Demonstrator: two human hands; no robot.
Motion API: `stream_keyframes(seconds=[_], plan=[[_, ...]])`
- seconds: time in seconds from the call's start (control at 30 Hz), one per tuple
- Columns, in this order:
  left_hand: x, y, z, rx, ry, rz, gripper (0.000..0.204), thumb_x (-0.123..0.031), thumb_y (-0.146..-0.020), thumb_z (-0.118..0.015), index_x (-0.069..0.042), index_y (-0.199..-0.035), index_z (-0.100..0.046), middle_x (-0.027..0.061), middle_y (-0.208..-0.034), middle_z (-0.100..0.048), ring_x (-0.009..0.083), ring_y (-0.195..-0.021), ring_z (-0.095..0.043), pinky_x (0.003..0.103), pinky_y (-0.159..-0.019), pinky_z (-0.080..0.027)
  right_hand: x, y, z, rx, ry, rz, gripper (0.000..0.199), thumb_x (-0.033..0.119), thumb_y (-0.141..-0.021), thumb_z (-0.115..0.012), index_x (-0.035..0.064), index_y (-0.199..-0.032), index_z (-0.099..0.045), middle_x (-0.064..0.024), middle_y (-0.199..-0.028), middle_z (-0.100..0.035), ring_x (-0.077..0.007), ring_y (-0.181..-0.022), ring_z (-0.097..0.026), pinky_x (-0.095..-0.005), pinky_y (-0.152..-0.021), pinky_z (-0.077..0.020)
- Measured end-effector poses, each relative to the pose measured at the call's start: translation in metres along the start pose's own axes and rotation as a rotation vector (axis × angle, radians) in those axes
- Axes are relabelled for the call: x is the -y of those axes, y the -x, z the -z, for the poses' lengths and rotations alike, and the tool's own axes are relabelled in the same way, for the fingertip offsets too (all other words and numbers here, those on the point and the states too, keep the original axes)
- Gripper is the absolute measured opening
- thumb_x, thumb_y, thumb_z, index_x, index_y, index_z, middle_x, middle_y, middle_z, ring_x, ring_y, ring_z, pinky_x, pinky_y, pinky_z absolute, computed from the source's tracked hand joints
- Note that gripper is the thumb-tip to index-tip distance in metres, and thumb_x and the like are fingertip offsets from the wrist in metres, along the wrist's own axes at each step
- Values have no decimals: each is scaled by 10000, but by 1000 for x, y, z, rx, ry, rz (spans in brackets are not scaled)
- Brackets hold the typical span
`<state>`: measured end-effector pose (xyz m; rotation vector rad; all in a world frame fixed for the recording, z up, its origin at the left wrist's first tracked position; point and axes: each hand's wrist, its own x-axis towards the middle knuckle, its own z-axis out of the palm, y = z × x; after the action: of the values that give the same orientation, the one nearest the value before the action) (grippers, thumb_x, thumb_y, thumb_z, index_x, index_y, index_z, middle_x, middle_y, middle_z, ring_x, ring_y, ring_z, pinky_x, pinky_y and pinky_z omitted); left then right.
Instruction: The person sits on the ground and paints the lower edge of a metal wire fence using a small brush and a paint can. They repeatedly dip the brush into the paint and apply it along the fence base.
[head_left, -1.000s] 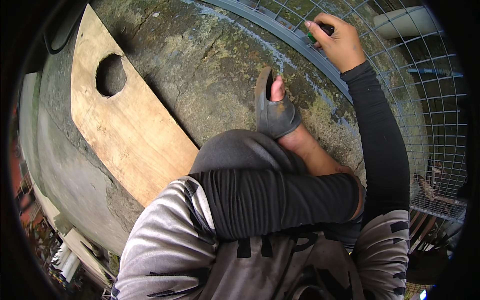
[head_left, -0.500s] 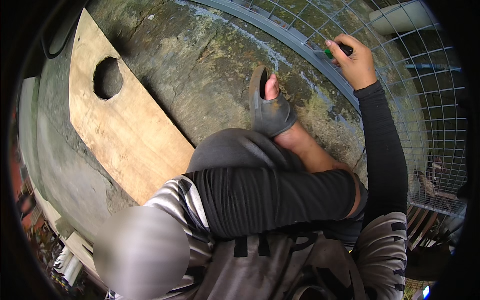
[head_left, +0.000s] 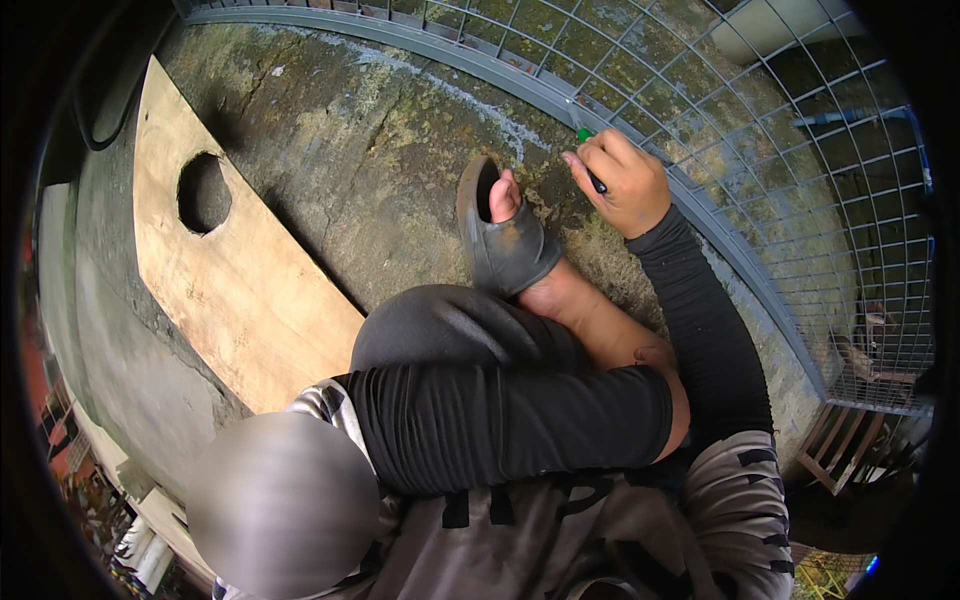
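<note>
Bringing green-black tool (head_left: 584, 134) nearer sandal (head_left: 508, 252)

**Between Board and Mesh on Open Ground**

A board (head_left: 245, 290) lies on the ground (head_left: 335, 135) at left, the hole (head_left: 204, 194) near its far end and its near end reaching the seated person's knee (head_left: 450, 325). A cable (head_left: 108, 142) curves just beyond the board's far left side. A mesh panel (head_left: 660, 110) runs across the far side and down the right, with a pipe (head_left: 780, 28) behind it and a slatted piece (head_left: 845, 445) past its near corner. Between board and panel, a foot (head_left: 505, 195) sits in a sandal (head_left: 512, 255). Right of it, the right hand (head_left: 625, 185) holds a handled tool (head_left: 584, 134) beside the panel's edge. The left forearm (head_left: 500, 420) crosses nearest the body.
</note>
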<state>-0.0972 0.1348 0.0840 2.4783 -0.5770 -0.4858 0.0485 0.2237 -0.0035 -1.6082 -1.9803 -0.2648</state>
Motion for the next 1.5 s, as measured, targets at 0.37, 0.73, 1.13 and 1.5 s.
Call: stream_keyframes(seconds=[0.37, 0.73, 1.13, 1.5], plan=[[-1, -3, -2, -17, 0, -45, 262, -254, -783, -612, -111, -977, -716, 87, -1015, -674, 291, -982, -624, 474, -808, -488, 12, -8, -8, 142, 187, -157, 139, 171, -815, -709, 122, -779, -584, -55, -742, -490, -262, -556, -592, -369, -489, -481], [-6, 7, -9, -229, 37, -41, 223, -223, -798, -594, -104, -942, -715, 64, -964, -667, 242, -958, -630, 406, -757, -484, 24, -7, -7, 179, 122, -136, 91, 157, -773, -651, 149, -827, -578, -55, -795, -487, -225, -627, -614, -360, -515, -493], [-2, 10, 0, -154, 22, -43, 252, -221, -749, -636, -106, -960, -710, 72, -970, -659, 238, -950, -633, 389, -772, -486, 10, 5, -2, 238, 194, -281, 134, 160, -762, -679, 128, -856, -589, -75, -823, -519, -252, -651, -638, -379, -535, -509], [2, 8, 2, -113, 94, -65, 320, -230, -735, -656, -81, -1017, -688, 87, -1042, -646, 253, -991, -621, 401, -806, -478, 16, 15, 6, 152, 139, -149, 106, 162, -779, -661, 139, -841, -578, -59, -822, -493, -223, -647, -623, -355, -517, -506]])
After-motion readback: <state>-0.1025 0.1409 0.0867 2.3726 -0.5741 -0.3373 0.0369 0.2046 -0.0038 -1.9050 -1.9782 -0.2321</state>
